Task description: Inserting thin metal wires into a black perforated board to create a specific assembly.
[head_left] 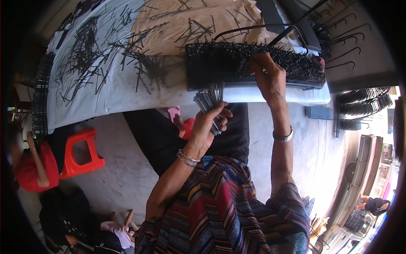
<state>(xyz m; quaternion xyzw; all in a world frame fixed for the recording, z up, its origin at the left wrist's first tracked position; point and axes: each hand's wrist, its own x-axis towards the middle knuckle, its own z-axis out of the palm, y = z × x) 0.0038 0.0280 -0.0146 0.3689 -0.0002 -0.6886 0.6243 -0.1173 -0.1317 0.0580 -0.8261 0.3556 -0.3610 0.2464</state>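
Note:
A bundle of thin grey metal rods (206,98) stands up out of my left hand (209,120), whose fingers are wrapped round it just off the table's near edge. My right hand (272,78) reaches over a long black rack (198,73) packed with many short, thin dark pieces. Its fingertips are pinched together at the top of the rack, and what they hold there is too small and dark to make out. A curved black handle (237,29) arches above the rack.
Loose dark rods (86,46) lie scattered over the cloth-covered table (114,99). Hooked black rods (351,40) hang at the right, near more stacked racks (366,101). A red plastic stool (82,152) stands at the left, beside another person in red (38,171).

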